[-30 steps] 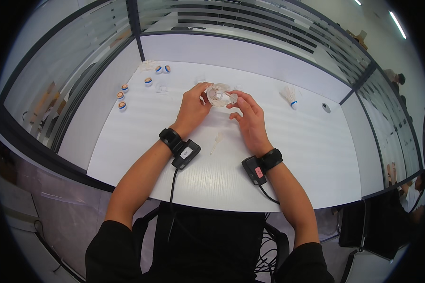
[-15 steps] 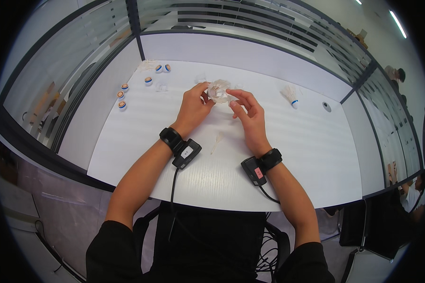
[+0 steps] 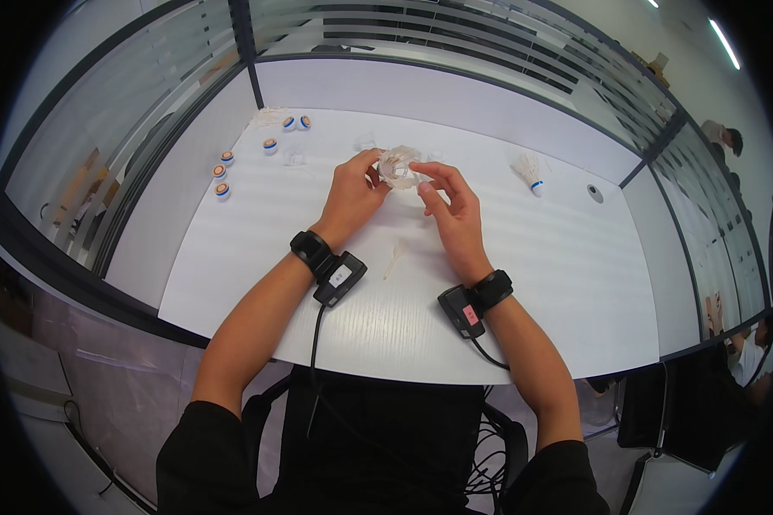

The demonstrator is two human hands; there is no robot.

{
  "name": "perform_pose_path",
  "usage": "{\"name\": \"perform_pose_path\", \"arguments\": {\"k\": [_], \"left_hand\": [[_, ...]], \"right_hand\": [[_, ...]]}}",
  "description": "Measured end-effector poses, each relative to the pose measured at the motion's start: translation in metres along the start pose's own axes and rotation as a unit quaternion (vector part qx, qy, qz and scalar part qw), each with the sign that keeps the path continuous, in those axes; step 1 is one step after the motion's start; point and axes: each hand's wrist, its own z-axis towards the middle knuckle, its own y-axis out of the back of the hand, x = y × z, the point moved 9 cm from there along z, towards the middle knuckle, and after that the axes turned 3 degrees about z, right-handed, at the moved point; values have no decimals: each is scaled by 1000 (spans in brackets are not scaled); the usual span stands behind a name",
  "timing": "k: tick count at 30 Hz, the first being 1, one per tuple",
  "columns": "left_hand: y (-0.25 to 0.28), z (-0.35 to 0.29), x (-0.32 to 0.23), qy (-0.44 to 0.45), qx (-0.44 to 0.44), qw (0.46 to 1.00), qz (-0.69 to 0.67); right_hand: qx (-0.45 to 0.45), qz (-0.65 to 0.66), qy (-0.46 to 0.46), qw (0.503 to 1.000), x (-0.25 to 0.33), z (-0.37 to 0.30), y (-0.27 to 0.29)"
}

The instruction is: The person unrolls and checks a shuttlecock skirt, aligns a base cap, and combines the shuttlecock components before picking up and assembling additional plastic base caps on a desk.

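Observation:
Over the middle of the white desk, my left hand is closed around a feathered shuttlecock, its open feather end turned up toward me. The cork end is hidden. My right hand has its thumb and index finger at the right side of the feather rim, gripping it there, with the other fingers bent. A single loose feather lies on the desk between my wrists. Off to the right rests another shuttlecock, its blue-banded white head pointing nearer me.
Several shuttlecock heads with blue bands stand at the left and far left. Loose feathers lie in the far left corner. Small translucent pieces sit beyond my left hand. Low partitions enclose the desk; a round cable hole is at right.
The shuttlecock in my hands has turned very slightly, and my fingers have shifted a little at its rim. Everything on the desk stays where it was.

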Motion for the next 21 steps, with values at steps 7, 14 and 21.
{"name": "perform_pose_path", "arguments": {"k": [7,14,21], "left_hand": [[-1,0,4,22,6,1000,5],[0,-1,3,26,7,1000,6],[-2,0,3,28,11,999,17]], "right_hand": [[-3,-7,-2,1000,-1,0,-1],[-7,-5,-5,1000,-3,0,-1],[-29,18,-1,999,-8,1,8]]}}
